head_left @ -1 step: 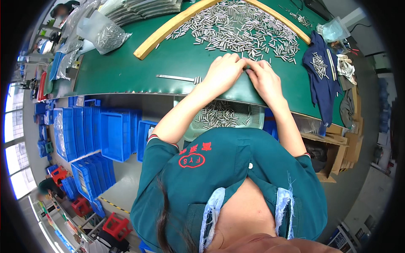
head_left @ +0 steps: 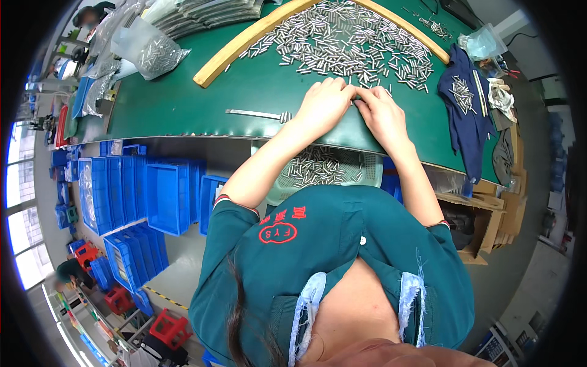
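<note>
My left hand [head_left: 326, 105] and my right hand [head_left: 383, 115] meet over the green table [head_left: 177, 107], just short of a spread of small metal pins [head_left: 361, 46]. Both hands have curled fingers, with the fingertips close together. Whatever lies between them is hidden by the fingers. Beside my left wrist, a flat metal strip [head_left: 252, 113] rests near the table's front edge, with a few short pins [head_left: 285, 117] at its right end. Below that edge, under my forearms, a pale green basket [head_left: 280, 193] holds many more pins.
Wooden bars [head_left: 244, 48] border the pin spread. A plastic bag of pins [head_left: 158, 54] stands at the far left. On the right, navy cloth [head_left: 468, 137] with pins on it hangs over the edge. Blue crates [head_left: 165, 196] are stacked lower left; a cardboard box [head_left: 487, 229] sits lower right.
</note>
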### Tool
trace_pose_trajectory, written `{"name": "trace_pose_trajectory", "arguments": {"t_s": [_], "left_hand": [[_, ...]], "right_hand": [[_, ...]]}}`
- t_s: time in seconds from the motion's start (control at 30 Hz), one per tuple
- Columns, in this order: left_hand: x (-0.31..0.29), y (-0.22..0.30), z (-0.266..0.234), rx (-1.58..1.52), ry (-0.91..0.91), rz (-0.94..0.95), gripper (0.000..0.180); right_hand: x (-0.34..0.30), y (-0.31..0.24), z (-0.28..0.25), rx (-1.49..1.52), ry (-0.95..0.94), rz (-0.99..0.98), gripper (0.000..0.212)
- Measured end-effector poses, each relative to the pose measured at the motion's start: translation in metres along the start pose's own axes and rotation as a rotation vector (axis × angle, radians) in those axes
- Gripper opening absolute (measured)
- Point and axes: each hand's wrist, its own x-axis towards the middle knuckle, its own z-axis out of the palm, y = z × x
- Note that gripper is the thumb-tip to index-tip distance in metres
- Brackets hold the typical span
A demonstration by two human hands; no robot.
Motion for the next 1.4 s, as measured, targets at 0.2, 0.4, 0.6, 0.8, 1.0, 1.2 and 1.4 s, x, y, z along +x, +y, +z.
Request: {"name": "trace_pose_trajectory", "arguments": {"t_s": [0.2, 0.4, 0.6, 0.8, 1.0, 1.2, 1.4], "left_hand": [[-0.005, 0.002, 0.002, 0.016, -0.044, -0.123, 0.019], [0.008, -0.018, -0.018, -0.076, -0.037, -0.297, 0.027], [0.017, -0.047, -0.010, 0.171, 0.051, -0.279, 0.025], [-0.002, -0.024, -0.010, 0.069, 0.018, -0.162, 0.025], [-0.018, -0.015, -0.017, 0.065, -0.020, -0.157, 0.017], [-0.020, -0.023, -0.014, 0.020, -0.056, -0.065, 0.013], [-0.027, -0.018, -0.024, -0.042, -0.033, -0.071, 0.012]], "right_hand": [[-0.002, 0.010, -0.004, -0.018, 0.022, 0.018, 0.020], [-0.002, -0.007, -0.003, 0.091, -0.019, 0.068, 0.023], [0.002, -0.012, 0.011, 0.094, 0.022, -0.093, 0.018], [0.004, -0.014, 0.012, 0.144, 0.035, -0.053, 0.025], [0.007, -0.018, 0.012, 0.061, 0.049, -0.086, 0.032], [0.005, -0.014, 0.009, 0.079, -0.047, -0.172, 0.031], [-0.003, -0.024, -0.004, 0.238, -0.142, -0.014, 0.030]]}}
